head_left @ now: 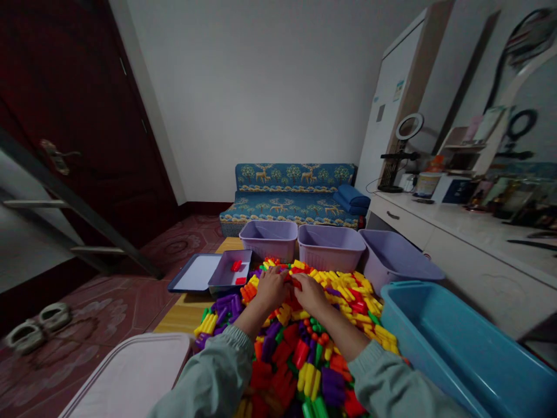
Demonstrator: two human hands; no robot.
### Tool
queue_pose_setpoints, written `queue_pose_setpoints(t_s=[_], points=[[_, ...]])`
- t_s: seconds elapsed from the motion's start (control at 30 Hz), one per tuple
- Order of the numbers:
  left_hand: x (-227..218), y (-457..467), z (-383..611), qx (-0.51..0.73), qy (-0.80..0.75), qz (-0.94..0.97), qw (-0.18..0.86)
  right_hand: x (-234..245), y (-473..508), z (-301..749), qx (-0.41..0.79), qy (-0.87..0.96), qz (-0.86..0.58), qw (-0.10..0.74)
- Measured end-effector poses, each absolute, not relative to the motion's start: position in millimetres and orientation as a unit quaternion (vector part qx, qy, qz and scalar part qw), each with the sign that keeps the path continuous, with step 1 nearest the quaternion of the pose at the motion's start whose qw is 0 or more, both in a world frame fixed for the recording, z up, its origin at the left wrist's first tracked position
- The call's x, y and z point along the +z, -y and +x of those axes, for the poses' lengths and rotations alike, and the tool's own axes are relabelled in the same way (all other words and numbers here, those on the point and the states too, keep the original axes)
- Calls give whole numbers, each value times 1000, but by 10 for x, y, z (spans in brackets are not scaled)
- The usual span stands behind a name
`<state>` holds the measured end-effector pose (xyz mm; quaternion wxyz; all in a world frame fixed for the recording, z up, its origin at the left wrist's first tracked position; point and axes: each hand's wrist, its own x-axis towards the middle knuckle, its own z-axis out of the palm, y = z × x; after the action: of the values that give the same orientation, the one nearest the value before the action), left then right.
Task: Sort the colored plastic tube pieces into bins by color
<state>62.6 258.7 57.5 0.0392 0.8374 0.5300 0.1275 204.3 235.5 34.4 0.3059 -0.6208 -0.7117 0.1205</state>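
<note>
My left hand (272,288) and my right hand (309,296) come together above a large heap of colourful plastic building blocks (311,380). Between them is a red building block (293,283), pinched by the fingers of both hands. Its far side is partly covered by my fingers. Yellow, purple, orange, green and red blocks lie close around and under my hands. Left of them stands a small purple tray (226,285) with a few red blocks inside.
Three lilac bins (331,253) line the far side of the heap. A blue bin (429,342) stands at the right. A pale lid (134,377) lies at the near left, a white lid (195,273) beside the tray. Behind is a patterned sofa (291,203).
</note>
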Motion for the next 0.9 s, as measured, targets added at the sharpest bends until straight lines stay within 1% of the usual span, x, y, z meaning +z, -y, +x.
queue_pose_setpoints(t_s=[0.17,0.33,0.5,0.77,0.83,0.9], points=[[320,-2303,518,123,-520,845,11,349,-2049,1944,120,728,-633,233],[243,-2312,548,113,-547,830,10,329,-1942,1948,125,719,-649,213],[192,-2339,580,131,-547,827,-15,266,-1938,1998,132,719,-646,221],[147,-2327,535,157,-540,827,14,212,-1926,1967,125,702,-666,221],[144,-2317,542,166,-541,824,13,175,-1926,1965,130,700,-661,237],[142,-2305,546,172,-541,823,11,141,-1938,1993,143,697,-646,277]])
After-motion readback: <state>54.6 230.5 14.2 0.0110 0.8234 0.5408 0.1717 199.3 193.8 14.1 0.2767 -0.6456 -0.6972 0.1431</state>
